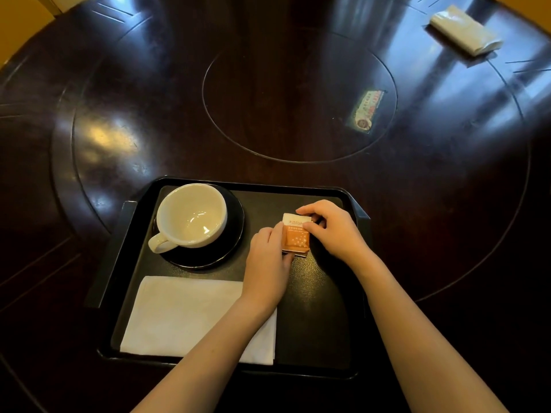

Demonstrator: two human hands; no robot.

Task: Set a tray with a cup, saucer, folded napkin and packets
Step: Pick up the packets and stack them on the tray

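On black tray (125,248): white cup (190,216) on dark saucer (232,234); folded napkin (179,314), corner hidden under forearm. Left hand (265,263) and right hand (331,231) pinching orange packets (295,236) from both sides; count unclear, print partly covered.

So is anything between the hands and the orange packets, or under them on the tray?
Nothing visible. The left hand and right hand both touch the orange packets, which lie on bare tray floor, apart from the saucer and napkin.
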